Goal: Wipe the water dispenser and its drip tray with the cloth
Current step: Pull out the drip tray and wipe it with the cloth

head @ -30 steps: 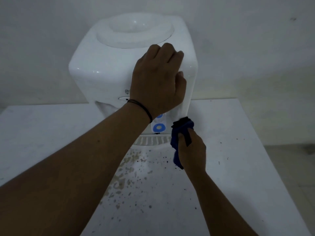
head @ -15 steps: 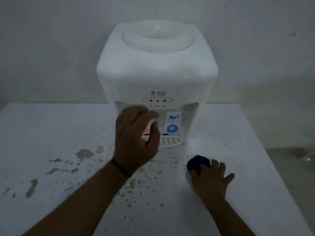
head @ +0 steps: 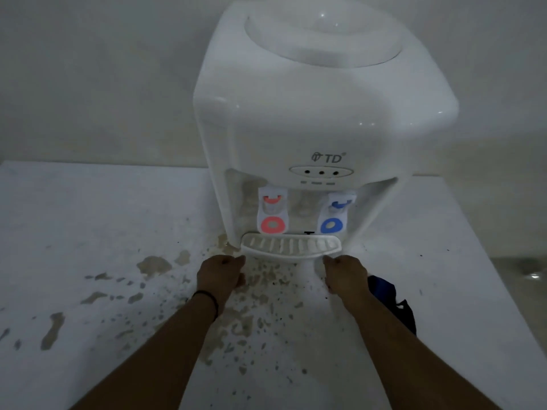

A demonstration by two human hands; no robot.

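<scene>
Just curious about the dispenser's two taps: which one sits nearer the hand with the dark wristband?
The red tap, on the left. The banded left hand is just below it, while the blue tap sits above the right hand.

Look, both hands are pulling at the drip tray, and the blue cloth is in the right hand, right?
Not quite. In the head view the blue cloth lies on the table beside the right hand. Both that hand and the left hand are at the drip tray.
</scene>
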